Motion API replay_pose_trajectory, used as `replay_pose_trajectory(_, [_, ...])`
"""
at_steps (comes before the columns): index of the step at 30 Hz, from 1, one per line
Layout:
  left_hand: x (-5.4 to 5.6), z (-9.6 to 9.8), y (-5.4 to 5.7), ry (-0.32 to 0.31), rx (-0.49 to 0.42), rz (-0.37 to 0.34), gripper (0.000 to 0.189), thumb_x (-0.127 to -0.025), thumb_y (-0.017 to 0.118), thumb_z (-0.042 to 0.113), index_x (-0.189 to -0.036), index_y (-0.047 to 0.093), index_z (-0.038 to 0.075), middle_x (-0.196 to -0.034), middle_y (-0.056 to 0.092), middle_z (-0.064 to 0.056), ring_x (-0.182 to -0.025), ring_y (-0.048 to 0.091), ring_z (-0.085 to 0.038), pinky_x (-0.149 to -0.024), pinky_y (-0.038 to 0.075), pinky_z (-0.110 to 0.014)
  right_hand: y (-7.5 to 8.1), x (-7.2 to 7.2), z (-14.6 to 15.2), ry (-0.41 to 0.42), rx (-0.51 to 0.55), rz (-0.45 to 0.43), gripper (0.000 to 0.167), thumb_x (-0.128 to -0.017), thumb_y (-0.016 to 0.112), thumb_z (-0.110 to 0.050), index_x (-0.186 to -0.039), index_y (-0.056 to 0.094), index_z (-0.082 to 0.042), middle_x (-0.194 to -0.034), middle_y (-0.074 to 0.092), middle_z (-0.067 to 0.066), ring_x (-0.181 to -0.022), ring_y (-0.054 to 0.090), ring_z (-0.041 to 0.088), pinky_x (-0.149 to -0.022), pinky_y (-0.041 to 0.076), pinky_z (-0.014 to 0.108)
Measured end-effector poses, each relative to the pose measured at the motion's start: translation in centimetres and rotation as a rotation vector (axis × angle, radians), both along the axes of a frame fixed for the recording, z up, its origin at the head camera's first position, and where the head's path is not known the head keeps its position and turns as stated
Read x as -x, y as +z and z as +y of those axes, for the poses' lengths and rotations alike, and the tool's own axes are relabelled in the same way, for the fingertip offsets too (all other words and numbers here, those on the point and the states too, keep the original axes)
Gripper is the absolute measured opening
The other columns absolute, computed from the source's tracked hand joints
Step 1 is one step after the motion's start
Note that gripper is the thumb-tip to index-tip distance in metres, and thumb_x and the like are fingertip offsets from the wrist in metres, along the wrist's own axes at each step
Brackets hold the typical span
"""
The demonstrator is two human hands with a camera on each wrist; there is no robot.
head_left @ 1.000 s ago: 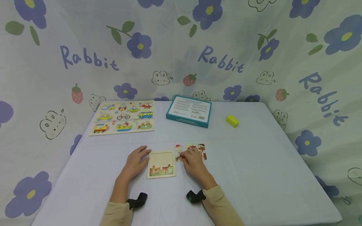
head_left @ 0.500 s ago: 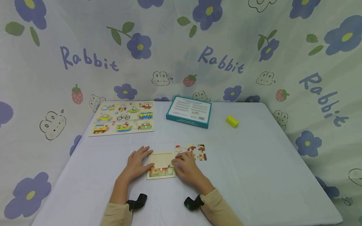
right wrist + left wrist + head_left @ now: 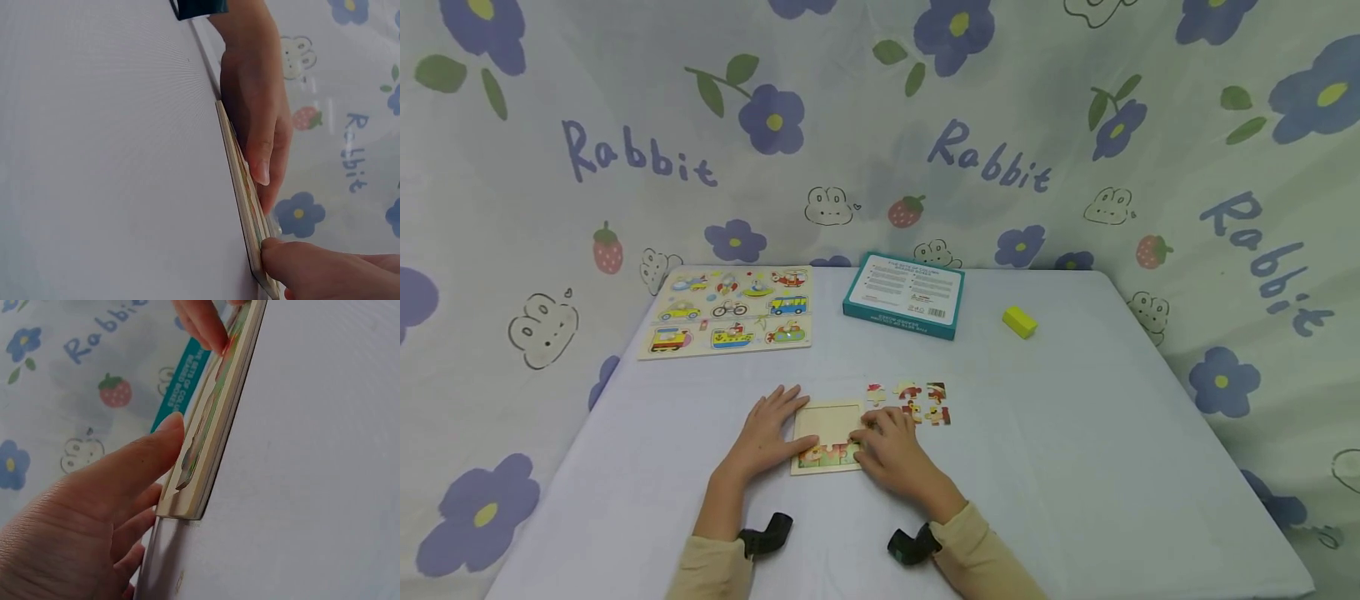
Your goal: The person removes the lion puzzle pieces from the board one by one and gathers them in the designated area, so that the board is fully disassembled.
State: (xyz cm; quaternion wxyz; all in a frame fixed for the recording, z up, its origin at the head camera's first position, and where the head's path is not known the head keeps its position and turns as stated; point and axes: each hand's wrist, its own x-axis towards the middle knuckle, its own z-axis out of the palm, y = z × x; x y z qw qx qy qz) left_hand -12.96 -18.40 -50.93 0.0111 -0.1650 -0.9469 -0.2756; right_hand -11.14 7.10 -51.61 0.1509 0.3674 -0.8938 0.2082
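Note:
In the head view, a square wooden puzzle tray lies on the table with a row of picture pieces along its near side. My left hand rests at the tray's left edge, fingers spread and thumb reaching over the tray. My right hand is at the tray's right side, its fingertips bent down over the inside and pinching a puzzle piece mostly hidden by them. The left wrist view shows a bit of red under those fingers. Several loose puzzle pieces lie just beyond the right hand.
A wooden vehicle peg board lies at the back left. Behind the tray is a teal and white box, with a yellow block to its right. A white cloth covers the table; a patterned curtain hangs behind.
My right hand has moved left from the loose pieces to over the tray's right side, bringing a piece along. My left thumb has slid further over the tray.

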Motion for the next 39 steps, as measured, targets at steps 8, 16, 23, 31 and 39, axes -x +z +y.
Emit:
replay_pose_trajectory(8, [-0.09, 0.15, 0.28, -0.005, 0.036, -0.011, 0.080, -0.070, 0.068, 0.057, -0.131, 0.050, 0.008, -0.141, 0.037, -0.014, -0.133, 0.022, -0.036, -0.106, 0.012, -0.055, 0.37, -0.14, -0.09, -0.019, -0.036, -0.100, 0.027, -0.084, 0.065, -0.034, -0.107, 0.067, -0.019, -0.119, 0.049, 0.003, -0.112, 0.035, 0.022, -0.089, 0.028, 0.045])
replay_pose_trajectory(16, [-0.08, 0.22, 0.27, -0.012, 0.037, -0.001, 0.080, -0.069, 0.068, 0.057, -0.131, 0.051, 0.008, -0.141, 0.037, -0.014, -0.133, 0.023, -0.036, -0.106, 0.013, -0.055, 0.83, -0.40, -0.08, -0.025, -0.065, -0.098, 0.029, -0.085, 0.065, -0.034, -0.110, 0.064, -0.020, -0.127, 0.044, 0.007, -0.115, 0.033, 0.027, -0.091, 0.025, 0.049])
replay_pose_trajectory(23, [-0.01, 0.23, 0.23, -0.009, 0.030, 0.006, 0.081, -0.069, 0.068, 0.058, -0.130, 0.051, 0.008, -0.141, 0.037, -0.014, -0.133, 0.023, -0.037, -0.106, 0.013, -0.056, 0.88, -0.27, -0.35, -0.029, -0.085, -0.152, 0.027, -0.085, 0.064, -0.033, -0.110, 0.063, -0.021, -0.128, 0.044, 0.005, -0.117, 0.032, 0.025, -0.090, 0.024, 0.049])
replay_pose_trajectory(31, [0.11, 0.14, 0.05, -0.016, 0.029, 0.013, 0.081, -0.069, 0.069, 0.057, -0.131, 0.051, 0.008, -0.141, 0.038, -0.014, -0.133, 0.023, -0.037, -0.105, 0.013, -0.056, 0.58, -0.41, -0.68, -0.022, -0.057, -0.170, 0.025, -0.085, 0.065, -0.029, -0.108, 0.062, -0.021, -0.129, 0.044, 0.004, -0.118, 0.032, 0.025, -0.088, 0.026, 0.049])
replay_pose_trajectory(39, [0.08, 0.13, 0.10, -0.019, 0.027, 0.009, 0.080, -0.070, 0.069, 0.057, -0.131, 0.050, 0.008, -0.142, 0.037, -0.014, -0.133, 0.022, -0.036, -0.105, 0.013, -0.056, 0.80, -0.66, -0.73, -0.026, -0.091, -0.158, 0.031, -0.087, 0.062, -0.033, -0.114, 0.062, -0.019, -0.131, 0.043, 0.005, -0.118, 0.032, 0.025, -0.089, 0.027, 0.050])
